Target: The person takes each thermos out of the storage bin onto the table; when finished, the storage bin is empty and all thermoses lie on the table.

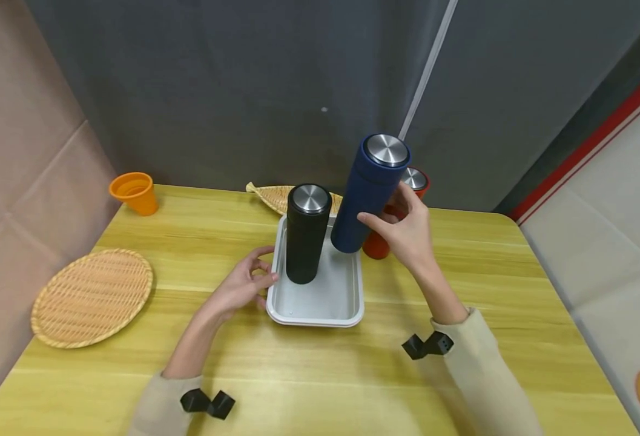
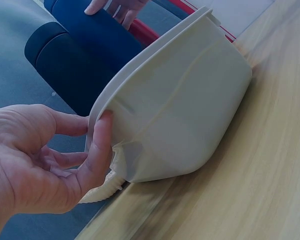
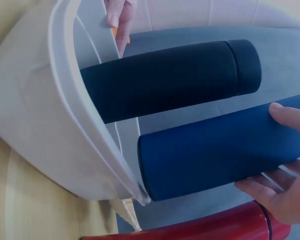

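Observation:
My right hand (image 1: 404,230) grips a dark blue thermos (image 1: 366,197) with a steel-topped lid. It holds the thermos tilted, its base over the right side of a white plastic bin (image 1: 320,312). In the right wrist view, the base of the blue thermos (image 3: 205,155) is right at the bin's rim. A black thermos (image 1: 307,242) stands inside the bin on the left. My left hand (image 1: 243,281) pinches the bin's left rim, with fingers on both sides of the edge in the left wrist view. Behind the right hand, a red thermos (image 1: 376,247) stands on the table, partly hidden.
Behind the bin lies a leaf-shaped woven tray (image 1: 270,197). A round woven tray (image 1: 93,297) rests at the table's left side, and an orange cup (image 1: 142,197) stands at the back left corner. A dark grey panel (image 1: 216,91) rises along the back edge.

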### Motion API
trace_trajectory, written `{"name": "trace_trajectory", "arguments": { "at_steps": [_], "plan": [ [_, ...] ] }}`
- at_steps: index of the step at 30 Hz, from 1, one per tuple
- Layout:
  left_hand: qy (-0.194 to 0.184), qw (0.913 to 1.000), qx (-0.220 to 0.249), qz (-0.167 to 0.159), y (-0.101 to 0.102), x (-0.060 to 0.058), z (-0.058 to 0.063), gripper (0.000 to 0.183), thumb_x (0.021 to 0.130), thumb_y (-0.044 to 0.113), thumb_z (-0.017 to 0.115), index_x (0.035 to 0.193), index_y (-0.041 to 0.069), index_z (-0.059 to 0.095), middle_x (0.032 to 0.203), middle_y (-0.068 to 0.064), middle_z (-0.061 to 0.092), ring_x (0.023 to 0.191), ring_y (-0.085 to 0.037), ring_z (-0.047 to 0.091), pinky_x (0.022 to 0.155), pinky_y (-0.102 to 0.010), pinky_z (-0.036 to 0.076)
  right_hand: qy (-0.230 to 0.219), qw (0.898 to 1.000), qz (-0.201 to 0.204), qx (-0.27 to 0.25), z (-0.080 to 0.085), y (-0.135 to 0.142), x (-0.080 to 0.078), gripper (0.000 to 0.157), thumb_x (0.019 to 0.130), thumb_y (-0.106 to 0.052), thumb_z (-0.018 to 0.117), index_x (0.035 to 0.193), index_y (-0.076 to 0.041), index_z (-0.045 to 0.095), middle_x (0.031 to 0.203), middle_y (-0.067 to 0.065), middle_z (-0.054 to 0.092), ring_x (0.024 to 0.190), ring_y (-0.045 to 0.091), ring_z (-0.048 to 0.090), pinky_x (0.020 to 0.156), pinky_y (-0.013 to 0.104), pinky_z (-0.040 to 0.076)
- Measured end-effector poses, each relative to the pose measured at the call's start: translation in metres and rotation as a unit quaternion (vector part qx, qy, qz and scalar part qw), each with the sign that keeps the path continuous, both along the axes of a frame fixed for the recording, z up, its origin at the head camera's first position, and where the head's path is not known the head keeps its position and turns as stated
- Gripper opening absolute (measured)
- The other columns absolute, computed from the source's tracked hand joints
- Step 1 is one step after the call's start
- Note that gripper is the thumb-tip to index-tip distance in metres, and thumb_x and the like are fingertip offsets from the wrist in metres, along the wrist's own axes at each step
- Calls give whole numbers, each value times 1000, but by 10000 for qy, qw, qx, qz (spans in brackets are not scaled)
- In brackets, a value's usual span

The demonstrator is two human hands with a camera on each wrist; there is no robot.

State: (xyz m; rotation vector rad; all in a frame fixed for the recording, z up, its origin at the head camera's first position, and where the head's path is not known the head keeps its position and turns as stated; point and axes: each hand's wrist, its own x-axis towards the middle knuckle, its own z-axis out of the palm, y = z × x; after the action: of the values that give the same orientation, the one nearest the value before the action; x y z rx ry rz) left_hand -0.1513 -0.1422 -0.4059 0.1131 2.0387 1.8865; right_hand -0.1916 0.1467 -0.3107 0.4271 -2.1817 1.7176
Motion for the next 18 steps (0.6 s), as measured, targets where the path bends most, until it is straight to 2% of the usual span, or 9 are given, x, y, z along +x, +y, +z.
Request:
{"name": "trace_trajectory", "arguments": {
  "at_steps": [9,18],
  "plan": [
    [-1,10000,-15,38,-1,-1,1,62,94,0,57,148,7,28,108,-20,46,73,-27,58,52,-45,56,-103,9999,-92,47,0,7,10,61,77,-6,80,133,-7,55,115,10,63,99,21,59,84,31,54],
    [17,10000,5,-10,-2,0,1,63,93,0,57,148,4,27,108,-20,46,70,-23,58,52,-47,56,-38,9998,-148,-100,0,16,16,60,76,-1,80,130,-5,56,112,8,62,96,22,59,80,27,55]
  ]
}}
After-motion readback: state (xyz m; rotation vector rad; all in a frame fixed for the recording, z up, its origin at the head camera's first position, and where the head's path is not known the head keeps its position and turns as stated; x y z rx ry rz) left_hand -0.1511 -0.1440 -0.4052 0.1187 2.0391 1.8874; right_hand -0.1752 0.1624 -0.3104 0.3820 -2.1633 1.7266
